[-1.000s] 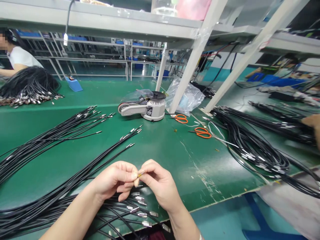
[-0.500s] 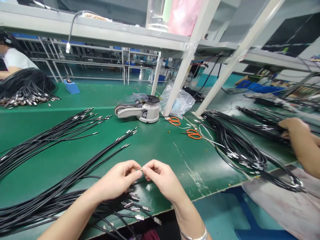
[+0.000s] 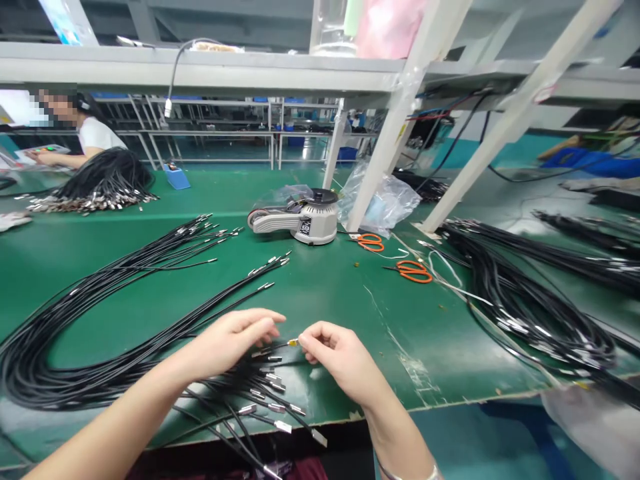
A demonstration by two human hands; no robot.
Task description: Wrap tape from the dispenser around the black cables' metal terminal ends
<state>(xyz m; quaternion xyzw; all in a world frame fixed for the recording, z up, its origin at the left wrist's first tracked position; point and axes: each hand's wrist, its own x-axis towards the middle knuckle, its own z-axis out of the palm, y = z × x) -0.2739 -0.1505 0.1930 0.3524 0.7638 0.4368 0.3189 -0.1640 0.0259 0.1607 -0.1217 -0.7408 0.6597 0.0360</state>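
Observation:
My right hand (image 3: 334, 357) pinches the metal tip of a black cable, with a small piece of yellow tape (image 3: 293, 343) just behind the tip. To its left, my left hand (image 3: 235, 340) hovers over the cables, fingers stretched out and nothing in them. Below it, a bundle of black cables (image 3: 125, 385) curves round on the green table (image 3: 330, 293), its silver connectors fanned out near the front edge. The bundle's other ends point away from me, in the middle of the table. A white tape dispenser (image 3: 320, 223) stands beyond my hands.
Two orange-handled scissors (image 3: 414, 271) lie right of the dispenser, near a clear plastic bag (image 3: 385, 207). More black cables (image 3: 530, 300) are heaped at right, behind slanted white posts (image 3: 385, 143). At far left, a person (image 3: 95, 137) sits behind a cable pile (image 3: 107, 179) and a blue holder (image 3: 177, 177).
My left hand has let go of the cable tip and drawn back left, its fingers opening. Yellow tape now shows by my right hand. The view has turned left; the co-worker's hand at right is gone.

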